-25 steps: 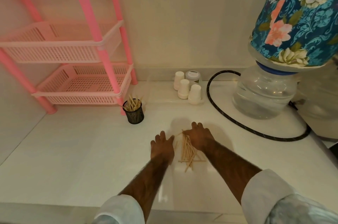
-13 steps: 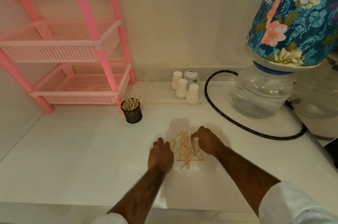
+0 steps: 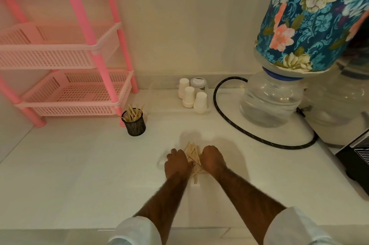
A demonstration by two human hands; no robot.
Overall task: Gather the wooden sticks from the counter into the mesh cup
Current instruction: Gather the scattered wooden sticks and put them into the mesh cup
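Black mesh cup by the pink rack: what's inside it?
Pale wooden sticks stand inside the black mesh cup, tips poking above its rim. Their lower ends and the cup's bottom are hidden by its wall.

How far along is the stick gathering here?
Done: the mesh cup holds several wooden sticks. In hand: the left hand and right hand grip the loose pile on the counter from both sides. Left: carrying that pile to the cup.

Sticks (image 3: 192, 152) half hidden by L hand (image 3: 177, 162), R hand (image 3: 213, 159); grip unclear.
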